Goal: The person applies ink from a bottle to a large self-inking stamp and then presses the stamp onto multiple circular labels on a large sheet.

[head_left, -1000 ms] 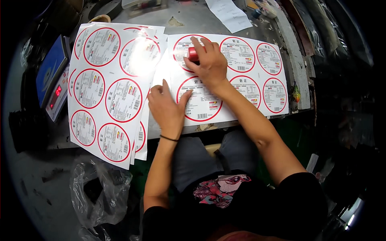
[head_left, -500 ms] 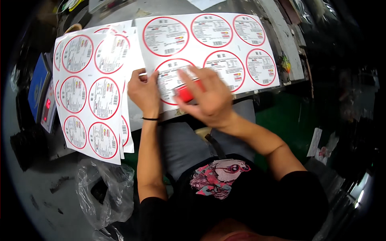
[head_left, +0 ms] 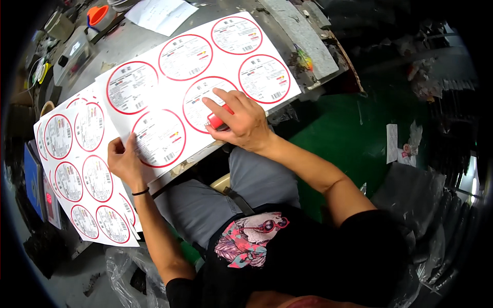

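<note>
A large white sheet of round, red-ringed labels (head_left: 169, 95) lies on the worktable in front of me. My left hand (head_left: 126, 161) has thumb and fingers closed on its lower left edge, beside the lower left label. My right hand (head_left: 241, 120) grips a small red block that looks like a hand stamp (head_left: 220, 117), fingers curled over it. The block is over the lower middle label; its underside is hidden, so I cannot tell whether it touches the paper. To the left, a stack of similar label sheets (head_left: 72, 164) overhangs the table edge.
A blue-sided device with a red lit display (head_left: 50, 199) stands behind the stack. At the back are an orange cup (head_left: 101, 18), a clear plastic box (head_left: 74, 59) and a white paper (head_left: 162, 14). A clear plastic bag (head_left: 123, 277) is low at left. Green floor (head_left: 328, 136) shows at right.
My right hand has moved with the red stamp from the lower left label to the lower middle one. My left hand stays by the sheet's left edge. The whole view has tilted.
</note>
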Motion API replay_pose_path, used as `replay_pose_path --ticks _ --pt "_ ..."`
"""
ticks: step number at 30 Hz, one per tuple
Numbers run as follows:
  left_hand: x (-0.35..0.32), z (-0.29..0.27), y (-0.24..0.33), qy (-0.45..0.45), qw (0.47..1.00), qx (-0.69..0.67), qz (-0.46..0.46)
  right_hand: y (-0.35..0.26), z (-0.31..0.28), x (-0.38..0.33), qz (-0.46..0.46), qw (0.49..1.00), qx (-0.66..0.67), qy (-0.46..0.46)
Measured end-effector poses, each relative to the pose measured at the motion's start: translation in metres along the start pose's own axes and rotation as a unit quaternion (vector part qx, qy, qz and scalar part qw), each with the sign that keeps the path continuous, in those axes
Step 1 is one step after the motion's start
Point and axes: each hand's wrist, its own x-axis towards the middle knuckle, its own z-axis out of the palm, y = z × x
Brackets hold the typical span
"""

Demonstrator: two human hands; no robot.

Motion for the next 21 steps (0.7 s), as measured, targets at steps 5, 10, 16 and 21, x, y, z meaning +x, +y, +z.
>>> replay_pose_path --ticks 5,10,16,21 --pt "-0.001 -0.007 0.015 -0.024 0.992 -0.117 -0.030 0.075 -0.069 -0.003 0.039 0.990 -0.114 0.075" --pt "0.004 -0.018 0.013 -0.046 0.969 -0.241 -0.027 0.107 -0.057 -0.021 0.028 0.997 -0.073 0.015" --pt "0.007 -0.106 -0.037 0.091 0.941 -0.293 -0.145 0.089 -0.093 0.015 -0.002 0.987 -0.111 0.113" --pt "-0.016 -0.209 -0.141 0.256 0.885 -0.307 -0.239 0.098 -0.052 -0.013 0.027 0.992 -0.116 0.037"
